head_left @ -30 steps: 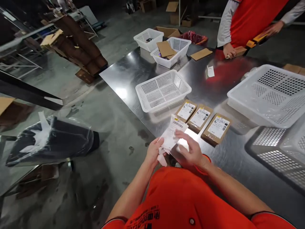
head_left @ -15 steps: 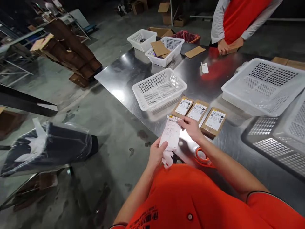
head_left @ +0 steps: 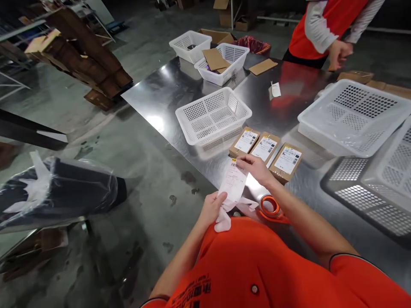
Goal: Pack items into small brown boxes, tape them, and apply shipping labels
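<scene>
A white printed label sheet (head_left: pixel 231 184) is held between my two hands over the near edge of the steel table. My left hand (head_left: pixel 213 208) is closed on its lower end, thumb on top, with curled white strips (head_left: pixel 222 222) hanging below. At the upper right corner, my right hand (head_left: pixel 257 171) pinches the sheet between thumb and fingers. Just past my right hand lie three small cardboard boxes with white labels: a left box (head_left: pixel 245 142), a middle box (head_left: pixel 266 146) and a right box (head_left: pixel 287 161). An orange tape dispenser (head_left: pixel 271 207) rests under my right forearm.
A white perforated basket (head_left: pixel 213 115) stands beyond the boxes, with two more baskets (head_left: pixel 221 64) behind it. Larger white baskets (head_left: pixel 353 115) are on the right. Across the steel table (head_left: pixel 180 92) a co-worker (head_left: pixel 330 34) stands. A plastic-lined bin (head_left: pixel 80 184) is at the left.
The sheet has tilted and a white strip now sticks out to its right. My right hand has stayed at its top corner. The co-worker's hands have lifted and moved right.
</scene>
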Demonstrator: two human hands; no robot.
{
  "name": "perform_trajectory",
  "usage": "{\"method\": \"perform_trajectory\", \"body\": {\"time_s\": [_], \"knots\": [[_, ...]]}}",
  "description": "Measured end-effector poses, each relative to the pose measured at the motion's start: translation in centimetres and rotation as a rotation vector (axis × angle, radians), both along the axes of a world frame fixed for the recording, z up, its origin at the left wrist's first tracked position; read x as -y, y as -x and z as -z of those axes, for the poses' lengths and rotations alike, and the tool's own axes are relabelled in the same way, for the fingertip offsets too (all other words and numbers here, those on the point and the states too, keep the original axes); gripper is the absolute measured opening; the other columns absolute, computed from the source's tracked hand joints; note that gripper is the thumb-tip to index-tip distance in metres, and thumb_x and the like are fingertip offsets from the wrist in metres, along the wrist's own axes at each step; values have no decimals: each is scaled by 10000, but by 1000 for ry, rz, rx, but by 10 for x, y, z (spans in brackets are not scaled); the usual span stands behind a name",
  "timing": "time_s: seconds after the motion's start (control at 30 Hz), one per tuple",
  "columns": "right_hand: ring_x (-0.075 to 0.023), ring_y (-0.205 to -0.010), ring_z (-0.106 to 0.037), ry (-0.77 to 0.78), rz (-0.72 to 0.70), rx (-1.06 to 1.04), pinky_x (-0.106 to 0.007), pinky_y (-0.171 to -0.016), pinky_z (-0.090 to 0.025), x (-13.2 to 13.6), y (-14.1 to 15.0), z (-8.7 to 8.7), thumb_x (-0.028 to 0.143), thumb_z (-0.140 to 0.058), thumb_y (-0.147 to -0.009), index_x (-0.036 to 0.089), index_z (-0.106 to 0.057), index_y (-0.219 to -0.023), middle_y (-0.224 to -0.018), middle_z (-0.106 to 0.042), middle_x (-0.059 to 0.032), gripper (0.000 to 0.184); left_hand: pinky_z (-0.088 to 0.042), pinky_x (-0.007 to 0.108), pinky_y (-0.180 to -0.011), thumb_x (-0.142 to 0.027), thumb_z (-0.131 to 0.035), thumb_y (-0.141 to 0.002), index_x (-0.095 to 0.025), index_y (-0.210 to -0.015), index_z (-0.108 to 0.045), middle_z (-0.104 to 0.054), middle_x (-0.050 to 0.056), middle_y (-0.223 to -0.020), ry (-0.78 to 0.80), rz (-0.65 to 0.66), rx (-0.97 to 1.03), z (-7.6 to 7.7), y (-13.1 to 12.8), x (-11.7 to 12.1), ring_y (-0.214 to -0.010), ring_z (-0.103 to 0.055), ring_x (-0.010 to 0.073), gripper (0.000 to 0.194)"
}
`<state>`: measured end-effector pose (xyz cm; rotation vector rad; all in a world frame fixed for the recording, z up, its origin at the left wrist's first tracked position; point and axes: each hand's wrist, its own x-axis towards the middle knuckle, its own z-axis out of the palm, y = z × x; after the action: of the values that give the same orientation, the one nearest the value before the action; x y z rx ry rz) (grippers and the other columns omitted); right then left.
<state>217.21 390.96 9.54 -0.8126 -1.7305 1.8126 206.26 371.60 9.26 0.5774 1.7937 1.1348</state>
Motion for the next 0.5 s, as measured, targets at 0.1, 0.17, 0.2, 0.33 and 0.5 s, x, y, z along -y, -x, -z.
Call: {"method": "perform_trajectory", "body": {"time_s": [0.1, 0.17, 0.2, 0.33, 0.5], "knots": [[-132, -679, -536, -51, -25, 93, -253, -626, -408, 2, 5, 1, 502, -683, -781, 162, -719, -791, -713, -652, 0, 342, -269, 265, -534, -684, -587, -721, -203, -508, -422, -383, -10, -540, -61, 46, -1, 5, 0, 5, -562, -329, 127, 551], [-129, -663, -522, -82, -5, 121, -251, -616, -396, 7, 12, 3, 503, -675, -778, 161, -718, -767, -681, -635, 7, 344, -261, 268, -531, -680, -561, -756, -210, -505, -407, -375, -9, -539, -94, 32, -13, 10, 2, 10, -558, -326, 130, 555], [-128, -660, -517, -91, 6, 121, -251, -619, -395, 10, 17, 3, 500, -674, -773, 162, -716, -761, -675, -629, 11, 341, -261, 268, -530, -677, -548, -772, -211, -506, -408, -380, -8, -539, -108, 15, -24, 13, 4, 13, -554, -329, 132, 555], [-122, -636, -486, -109, 154, 134, -254, -616, -379, 13, 41, 0, 500, -664, -744, 168, -673, -704, -642, -581, 25, 335, -290, 269, -534, -645, -489, -828, -204, -530, -462, -430, -1, -544, -131, -114, -57, 21, 19, 35, -550, -382, 141, 533], [-127, -649, -490, -173, 115, 98, -261, -626, -379, 19, 99, -12, 489, -664, -749, 171, -656, -714, -659, -577, 23, 320, -320, 262, -541, -504, -587, -783, -204, -514, -496, -439, -11, -529, -75, -335, -20, 23, 55, 78, -548, -415, 144, 413]]}}
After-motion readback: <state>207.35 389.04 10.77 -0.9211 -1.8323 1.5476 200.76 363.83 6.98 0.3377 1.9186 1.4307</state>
